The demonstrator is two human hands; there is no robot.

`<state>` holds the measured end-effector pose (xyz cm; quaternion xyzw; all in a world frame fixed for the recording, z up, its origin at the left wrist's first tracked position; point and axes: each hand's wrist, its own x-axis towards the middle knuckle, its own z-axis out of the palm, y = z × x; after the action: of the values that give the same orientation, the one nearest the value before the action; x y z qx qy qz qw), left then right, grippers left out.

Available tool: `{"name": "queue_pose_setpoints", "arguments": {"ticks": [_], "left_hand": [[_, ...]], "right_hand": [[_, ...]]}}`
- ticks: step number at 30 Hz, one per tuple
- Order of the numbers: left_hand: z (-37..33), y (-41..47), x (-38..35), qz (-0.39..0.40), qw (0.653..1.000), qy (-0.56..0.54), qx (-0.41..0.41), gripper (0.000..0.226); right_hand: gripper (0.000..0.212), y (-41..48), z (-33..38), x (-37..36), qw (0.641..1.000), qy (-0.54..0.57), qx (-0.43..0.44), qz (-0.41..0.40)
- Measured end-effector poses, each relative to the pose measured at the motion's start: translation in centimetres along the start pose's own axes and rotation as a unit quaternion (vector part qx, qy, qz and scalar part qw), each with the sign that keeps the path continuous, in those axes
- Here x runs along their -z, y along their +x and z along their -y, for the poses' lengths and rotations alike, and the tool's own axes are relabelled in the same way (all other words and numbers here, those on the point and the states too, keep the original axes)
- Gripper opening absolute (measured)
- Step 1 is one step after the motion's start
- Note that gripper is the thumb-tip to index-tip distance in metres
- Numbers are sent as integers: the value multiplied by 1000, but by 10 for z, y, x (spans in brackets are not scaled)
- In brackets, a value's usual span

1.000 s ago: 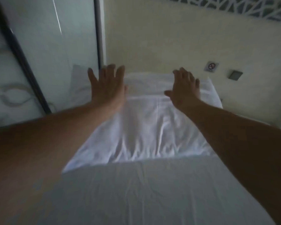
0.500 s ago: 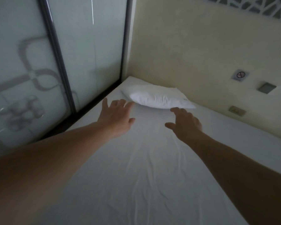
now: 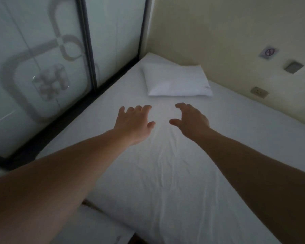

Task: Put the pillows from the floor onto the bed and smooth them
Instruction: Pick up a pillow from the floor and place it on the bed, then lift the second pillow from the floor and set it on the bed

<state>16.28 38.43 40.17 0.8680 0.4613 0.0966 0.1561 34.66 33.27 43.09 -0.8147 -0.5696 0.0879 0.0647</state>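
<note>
Pillow (image 3: 177, 81): one white pillow lies flat on the bed, in the far corner where the glass partition meets the wall. No hand touches it.
Long axis: runs roughly 9 to 3 o'clock across the view, along the head wall; near edge faces the hands.
Bearing from hands: pillow sits at about 12 o'clock from the gap between both hands, near but apart; bare sheet shows between fingertips and its near edge.
Left hand (image 3: 133, 123): empty, palm down, fingers spread, hovering over or just brushing the sheet; contact cannot be confirmed.
Right hand (image 3: 192, 120): empty, fingers loosely curled and apart, gripping nothing.
Nearer hand: neither clearly; both look about level, left under the pillow's left end, right under its middle.
Bed (image 3: 165, 173): white sheet, light creases running from the hands toward 6 o'clock.
Other pillows: a pale shape at 7 o'clock below the bed edge (image 3: 102, 226); too dim to identify.
Surroundings: frosted glass partition (image 3: 42, 67) at 10 o'clock; cream wall (image 3: 236, 32) at 1 o'clock carrying a sign and switch plates.
Assessment: this pillow appears placed and fairly smooth; judged task stage is part done, with any pillows on the floor not yet raised.
Risk: low; a forward reach could nudge the pillow against the wall.
</note>
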Motion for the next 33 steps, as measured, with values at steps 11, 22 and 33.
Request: {"name": "queue_pose_setpoints", "arguments": {"ticks": [11,22,33], "left_hand": [[121,-336,-97,63,988,-74,119,53],[295,-568,-301,193,901,-129,368,98],[348,-590,-525,218,868,-128,427,156]], "right_hand": [[60,-256,163,-175,987,-24,82,136],[105,-379,263,-474,850,-202,370,315],[143,-341,235,-708,688,-403,550,250]]}}
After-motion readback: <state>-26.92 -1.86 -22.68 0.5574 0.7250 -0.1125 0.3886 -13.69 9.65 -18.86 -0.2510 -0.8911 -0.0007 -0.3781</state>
